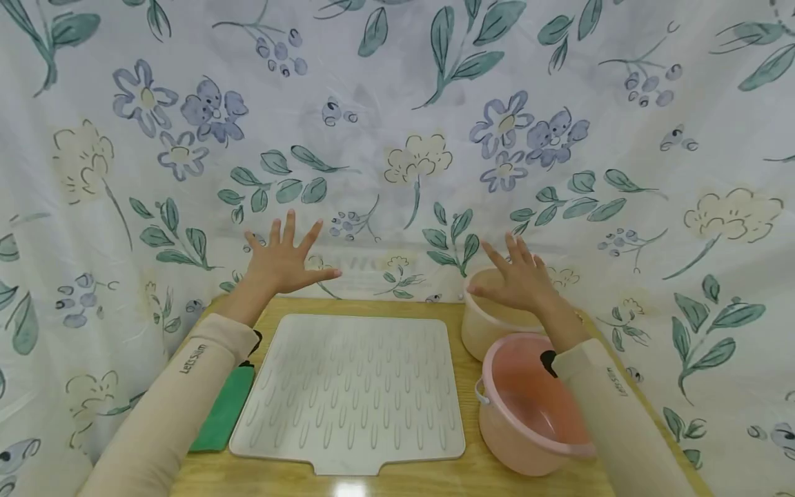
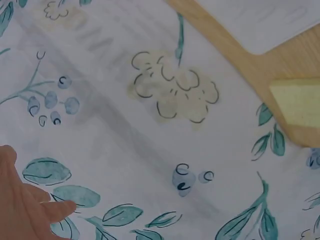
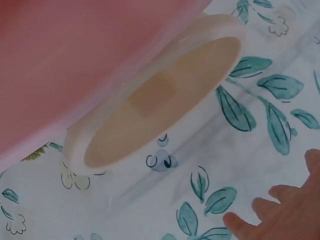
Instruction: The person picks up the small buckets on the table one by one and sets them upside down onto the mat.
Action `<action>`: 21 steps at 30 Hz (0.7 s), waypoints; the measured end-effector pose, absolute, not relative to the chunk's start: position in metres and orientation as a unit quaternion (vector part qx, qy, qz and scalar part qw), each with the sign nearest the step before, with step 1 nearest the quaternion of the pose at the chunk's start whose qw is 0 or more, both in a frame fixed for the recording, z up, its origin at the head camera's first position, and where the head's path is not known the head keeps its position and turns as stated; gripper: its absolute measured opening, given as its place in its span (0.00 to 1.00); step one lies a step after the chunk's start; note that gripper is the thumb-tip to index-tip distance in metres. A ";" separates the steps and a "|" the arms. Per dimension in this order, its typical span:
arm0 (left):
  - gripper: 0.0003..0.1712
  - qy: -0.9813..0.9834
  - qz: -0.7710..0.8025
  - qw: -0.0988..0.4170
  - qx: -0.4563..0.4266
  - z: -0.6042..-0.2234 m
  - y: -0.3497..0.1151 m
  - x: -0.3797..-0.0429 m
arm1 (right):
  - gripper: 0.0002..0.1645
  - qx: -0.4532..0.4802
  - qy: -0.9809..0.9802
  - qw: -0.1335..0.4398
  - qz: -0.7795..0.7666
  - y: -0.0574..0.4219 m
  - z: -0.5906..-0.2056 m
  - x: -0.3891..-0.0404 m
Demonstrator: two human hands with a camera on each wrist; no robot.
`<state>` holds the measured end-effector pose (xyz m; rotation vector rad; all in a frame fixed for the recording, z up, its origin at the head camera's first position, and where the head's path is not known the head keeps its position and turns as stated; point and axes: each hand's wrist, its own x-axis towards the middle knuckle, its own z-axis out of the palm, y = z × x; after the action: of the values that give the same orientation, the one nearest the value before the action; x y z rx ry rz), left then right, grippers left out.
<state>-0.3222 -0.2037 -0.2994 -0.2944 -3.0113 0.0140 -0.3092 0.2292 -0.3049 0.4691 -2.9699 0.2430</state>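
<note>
My left hand (image 1: 281, 261) is raised with its fingers spread, above the far left corner of a white board with raised ridges (image 1: 348, 386). Nothing is in it. In the left wrist view, that hand (image 2: 32, 205) shows at the lower left against patterned cloth. Fingers spread too, my right hand (image 1: 518, 276) is held up over a cream bucket (image 1: 475, 324) and holds nothing. A pink bucket (image 1: 515, 435) stands nearer, partly hidden by the right sleeve. In the right wrist view, a squarish patch (image 3: 152, 95) shows inside the cream bucket.
A green cloth (image 1: 223, 411) lies left of the board, partly under the left sleeve. The left wrist view has a pale yellow block (image 2: 300, 105) near the table edge. Floral sheeting (image 1: 385, 103) hangs around the wooden table (image 1: 435, 476).
</note>
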 end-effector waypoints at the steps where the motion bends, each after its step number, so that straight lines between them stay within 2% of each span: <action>1: 0.62 -0.993 0.004 0.059 -0.100 -0.300 -0.206 -0.322 | 0.57 0.153 -0.983 0.064 0.082 0.231 -0.306 -0.308; 12: 0.62 -0.987 -0.029 0.085 -0.136 -0.310 -0.231 -0.310 | 0.57 0.149 -0.979 0.075 0.113 0.256 -0.308 -0.294; 21: 0.60 -0.984 -0.075 0.070 -0.145 -0.319 -0.256 -0.293 | 0.58 0.139 -0.976 0.035 0.161 0.283 -0.308 -0.279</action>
<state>-0.2933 -0.2561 -0.3191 -0.4369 -2.9599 -0.2258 -0.2791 0.2829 -0.3075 0.4280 -3.0015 0.4961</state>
